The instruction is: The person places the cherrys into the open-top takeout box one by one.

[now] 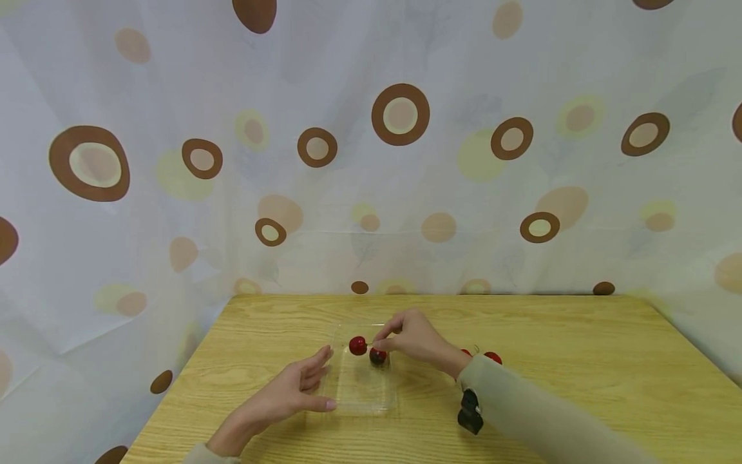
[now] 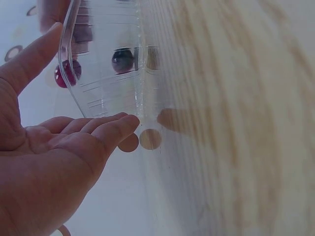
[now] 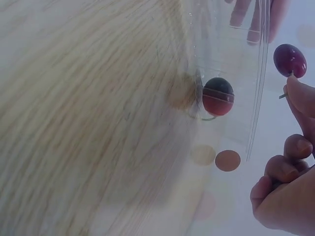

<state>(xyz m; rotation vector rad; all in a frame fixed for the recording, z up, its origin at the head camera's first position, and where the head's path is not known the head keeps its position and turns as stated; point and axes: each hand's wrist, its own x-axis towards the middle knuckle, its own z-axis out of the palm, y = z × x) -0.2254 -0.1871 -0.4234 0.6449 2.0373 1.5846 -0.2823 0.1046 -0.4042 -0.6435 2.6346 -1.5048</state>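
Red and glossy, the held cherry (image 1: 357, 346) hangs by its stem (image 3: 291, 75) from your right hand (image 1: 413, 338), whose thumb and fingers pinch that stem; the fruit is above the rim of the clear plastic box (image 1: 352, 386). Your left hand (image 1: 290, 390) lies along the box's left side, fingers extended and thumb held apart; whether it touches the wall, you can't quite tell. A second cherry (image 1: 379, 358) sits inside on the bottom, and loose cherries (image 1: 493, 357) lie on the desk (image 1: 608, 348), partly behind your right wrist. You seem to be mid-placement: the next move likely calls for lowering the fruit clear of its neighbour, then loosening the pinch.
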